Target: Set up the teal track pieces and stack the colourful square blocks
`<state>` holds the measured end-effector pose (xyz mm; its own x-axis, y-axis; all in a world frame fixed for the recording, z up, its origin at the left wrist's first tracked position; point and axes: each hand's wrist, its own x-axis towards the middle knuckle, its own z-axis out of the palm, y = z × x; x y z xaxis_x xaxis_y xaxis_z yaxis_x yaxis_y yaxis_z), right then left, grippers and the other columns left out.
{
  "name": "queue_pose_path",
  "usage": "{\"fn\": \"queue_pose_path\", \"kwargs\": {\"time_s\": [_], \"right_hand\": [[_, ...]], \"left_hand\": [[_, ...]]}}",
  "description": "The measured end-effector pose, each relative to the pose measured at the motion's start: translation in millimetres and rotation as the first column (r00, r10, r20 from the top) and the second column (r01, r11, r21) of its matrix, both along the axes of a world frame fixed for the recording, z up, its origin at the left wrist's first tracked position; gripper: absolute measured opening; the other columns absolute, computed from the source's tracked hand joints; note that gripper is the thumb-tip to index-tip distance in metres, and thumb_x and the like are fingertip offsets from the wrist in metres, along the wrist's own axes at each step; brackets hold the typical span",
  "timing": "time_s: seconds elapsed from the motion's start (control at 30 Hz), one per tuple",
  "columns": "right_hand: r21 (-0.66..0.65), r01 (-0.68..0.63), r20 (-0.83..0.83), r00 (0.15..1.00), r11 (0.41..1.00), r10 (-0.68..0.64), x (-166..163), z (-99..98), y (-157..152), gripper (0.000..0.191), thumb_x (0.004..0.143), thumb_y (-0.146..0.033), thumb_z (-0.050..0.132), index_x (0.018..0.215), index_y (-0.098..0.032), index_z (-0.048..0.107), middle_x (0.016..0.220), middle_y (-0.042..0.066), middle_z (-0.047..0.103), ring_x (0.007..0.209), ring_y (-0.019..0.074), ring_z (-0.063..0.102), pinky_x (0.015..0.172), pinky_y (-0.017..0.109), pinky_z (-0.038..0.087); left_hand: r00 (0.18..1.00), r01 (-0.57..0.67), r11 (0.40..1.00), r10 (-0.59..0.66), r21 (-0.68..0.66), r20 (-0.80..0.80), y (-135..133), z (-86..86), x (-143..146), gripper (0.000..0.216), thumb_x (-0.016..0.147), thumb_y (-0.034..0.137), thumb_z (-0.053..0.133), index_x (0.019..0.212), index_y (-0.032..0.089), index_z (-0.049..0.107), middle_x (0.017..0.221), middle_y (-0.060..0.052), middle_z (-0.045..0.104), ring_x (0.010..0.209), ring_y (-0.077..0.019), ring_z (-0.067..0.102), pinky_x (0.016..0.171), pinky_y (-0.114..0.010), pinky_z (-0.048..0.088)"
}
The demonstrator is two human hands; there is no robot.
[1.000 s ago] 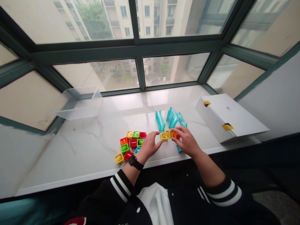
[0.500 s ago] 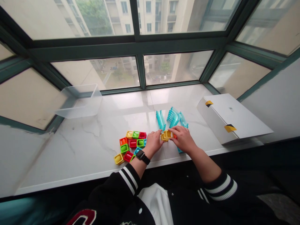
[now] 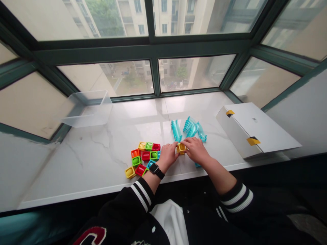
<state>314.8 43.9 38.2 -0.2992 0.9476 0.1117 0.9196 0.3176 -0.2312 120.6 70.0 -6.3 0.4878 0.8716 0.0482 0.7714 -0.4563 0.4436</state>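
My left hand [image 3: 169,154], with a black watch on its wrist, and my right hand [image 3: 196,149] pinch a yellow toy block [image 3: 181,148] from both sides, low over the white sill. Just beyond the fingertips lies a straight translucent teal track piece [image 3: 176,130]. Curved teal track pieces [image 3: 190,127] rest behind my right hand. A blue block [image 3: 197,165] peeks out below the right wrist, mostly hidden. Left of my left hand sit several hollow blocks, among them a red block [image 3: 145,156], a green block [image 3: 136,161] and an orange block [image 3: 135,153].
A clear plastic bin [image 3: 89,115] stands at the back left near the window. To the right is a large white box [image 3: 263,127] with yellow-and-black tabs. The marble-patterned sill [image 3: 76,163] ends at a front edge close to my body.
My right hand has moved slightly left, closer to my left hand, so less of the yellow block shows between them. An orange piece beside the right fingers is now hidden.
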Motion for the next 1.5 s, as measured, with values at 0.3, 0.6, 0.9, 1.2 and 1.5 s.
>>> {"fn": "queue_pose_path", "kwargs": {"time_s": [0.3,0.6,0.9,1.2,1.5], "right_hand": [[-0.059,0.004,0.052,0.999,0.998,-0.001,-0.5,6.1,5.3,0.038,0.093,-0.021,0.073,0.131,-0.029,0.071,0.131,0.008,0.071,0.117,0.0305,0.06,0.097,0.043,0.039],[-0.064,-0.019,0.055,0.998,0.998,0.023,1.1,3.5,9.2,0.04,0.092,-0.022,0.076,0.131,-0.031,0.072,0.13,0.007,0.072,0.115,0.0291,0.061,0.095,0.04,0.04],[-0.072,-0.017,0.061,0.998,0.997,0.021,0.8,3.7,10.2,0.039,0.092,-0.024,0.076,0.131,-0.031,0.072,0.129,0.008,0.072,0.113,0.0288,0.062,0.095,0.04,0.041],[-0.087,0.016,0.094,0.996,0.996,-0.007,-3.0,5.7,9.8,0.038,0.093,-0.027,0.076,0.131,-0.032,0.073,0.129,0.008,0.071,0.114,0.0284,0.063,0.094,0.039,0.041],[-0.079,0.031,0.079,0.997,0.996,-0.025,-5.3,8.9,8.5,0.038,0.092,-0.028,0.078,0.129,-0.031,0.073,0.128,0.008,0.072,0.114,0.029,0.063,0.094,0.04,0.041]], "left_hand": [[0.999,0.004,0.999,-0.005,-0.04,-0.048,0.2,6.2,0.0,0.039,0.091,0.035,0.074,0.128,0.024,0.063,0.117,-0.007,0.077,0.109,-0.0295,0.068,0.093,-0.039,0.05],[1.0,-0.004,0.997,0.002,-0.074,-0.017,5.3,7.7,-0.2,0.034,0.091,0.033,0.075,0.122,0.022,0.069,0.109,-0.009,0.078,0.105,-0.0287,0.069,0.093,-0.038,0.052],[0.998,-0.012,0.997,0.008,-0.073,-0.055,6.4,6.8,0.6,0.032,0.091,0.031,0.075,0.121,0.021,0.069,0.107,-0.01,0.078,0.105,-0.0298,0.069,0.092,-0.038,0.052],[0.999,-0.048,0.992,0.047,-0.12,-0.014,6.0,6.7,2.0,0.035,0.09,0.031,0.076,0.123,0.023,0.07,0.114,-0.01,0.078,0.11,-0.03,0.07,0.096,-0.039,0.053],[0.996,-0.053,0.989,0.062,-0.138,0.063,0.8,21.3,-20.4,0.046,0.087,0.018,0.075,0.132,0.022,0.066,0.129,-0.009,0.075,0.115,-0.026,0.07,0.104,-0.038,0.053]]}}
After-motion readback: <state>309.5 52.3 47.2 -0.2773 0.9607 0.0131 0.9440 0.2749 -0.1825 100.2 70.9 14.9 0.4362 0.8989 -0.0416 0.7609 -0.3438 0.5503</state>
